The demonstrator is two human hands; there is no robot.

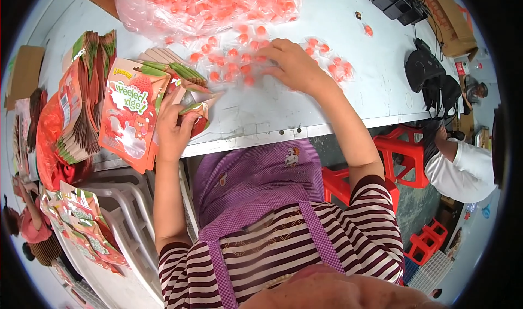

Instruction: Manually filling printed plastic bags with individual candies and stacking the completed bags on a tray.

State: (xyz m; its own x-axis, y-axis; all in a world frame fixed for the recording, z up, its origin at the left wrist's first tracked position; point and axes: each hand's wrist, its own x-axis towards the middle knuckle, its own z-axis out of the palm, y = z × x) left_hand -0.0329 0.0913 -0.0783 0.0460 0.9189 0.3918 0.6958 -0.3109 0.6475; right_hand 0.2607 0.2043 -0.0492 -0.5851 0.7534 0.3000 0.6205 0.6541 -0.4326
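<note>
My left hand (173, 126) is closed on a small red and green candy pouch (200, 108), its mouth gaping toward the right. Beside that hand lies a stack of flat printed pouches (126, 126), reaching over the table's front edge, with more pouch edges fanned out behind. My right hand (297, 66) reaches over the table with fingers apart and slightly bent, its fingertips at a loose spread of orange-red candies (231, 65) in clear wrappers. A smaller group of wrapped candies (339, 68) lies to the right of that hand. Nothing shows in its fingers.
A large clear bag of candies (210, 7) lies at the back. Bundled pouches (81, 102) and a red plastic bag (49, 145) stand left. More pouches (87, 216) rest on a plastic chair (128, 230). Black devices (392, 1), a black bag (425, 72) and red stools (403, 154) are right. Other people are nearby.
</note>
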